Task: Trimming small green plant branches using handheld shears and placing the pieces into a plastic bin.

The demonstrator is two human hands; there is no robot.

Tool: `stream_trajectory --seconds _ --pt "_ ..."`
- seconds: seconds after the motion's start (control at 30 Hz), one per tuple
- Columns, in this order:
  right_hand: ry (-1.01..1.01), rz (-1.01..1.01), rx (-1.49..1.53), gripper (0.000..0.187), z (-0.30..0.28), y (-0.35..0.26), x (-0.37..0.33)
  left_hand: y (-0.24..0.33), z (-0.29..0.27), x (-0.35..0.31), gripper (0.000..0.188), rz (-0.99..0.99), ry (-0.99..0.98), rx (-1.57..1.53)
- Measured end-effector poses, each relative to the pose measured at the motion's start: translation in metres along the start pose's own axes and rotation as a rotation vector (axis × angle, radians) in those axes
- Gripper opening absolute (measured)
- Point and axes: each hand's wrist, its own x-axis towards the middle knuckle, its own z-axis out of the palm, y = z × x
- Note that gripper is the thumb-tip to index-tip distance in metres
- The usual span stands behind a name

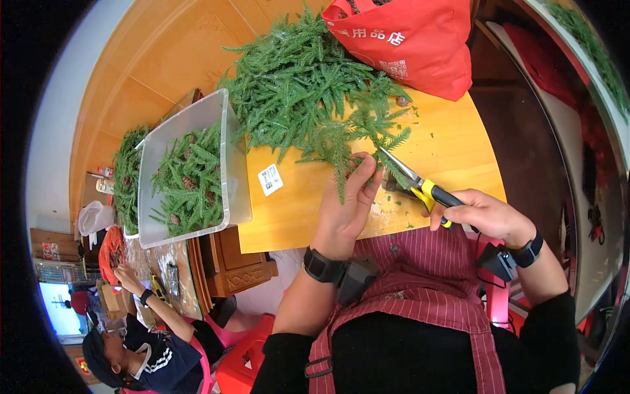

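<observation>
Between the thumb and fingers of my left hand [351, 197] is an artificial pine sprig [357, 128], its green fronds spreading out above the table. My right hand [482, 213] is closed round the black and yellow handles of a pair of scissors [430, 192]. The silver blades reach up and left to the sprig's fronds beside my left fingertips. Whether the blades touch a stem I cannot make out. Behind the sprig lies a large heap of green pine sprigs [295, 79]. A dark object on the table below the blades is partly hidden.
A red bag [413, 49] stands at the back right of the yellow table [459, 138]. A clear plastic bin [239, 184] at left holds sprigs with pine cones. A white label [270, 179] and green clippings lie on the tabletop. Another person [157, 348] sits at lower left.
</observation>
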Motion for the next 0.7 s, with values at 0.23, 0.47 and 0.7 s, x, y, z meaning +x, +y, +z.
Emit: stream_trajectory --seconds 0.23,0.47,0.7 --pt "0.202 -0.167 -0.471 0.019 0.004 0.022 -0.005 0.003 0.001 0.002 0.02 0.07 -0.033 0.022" --pt "0.252 -0.385 -0.526 0.02 0.012 0.019 0.004 0.002 0.012 -0.003 0.016 0.154 0.037 -0.02" --pt "0.22 -0.273 -0.211 0.019 0.022 0.018 0.01 0.005 0.019 -0.009 0.012 0.129 0.005 -0.01"
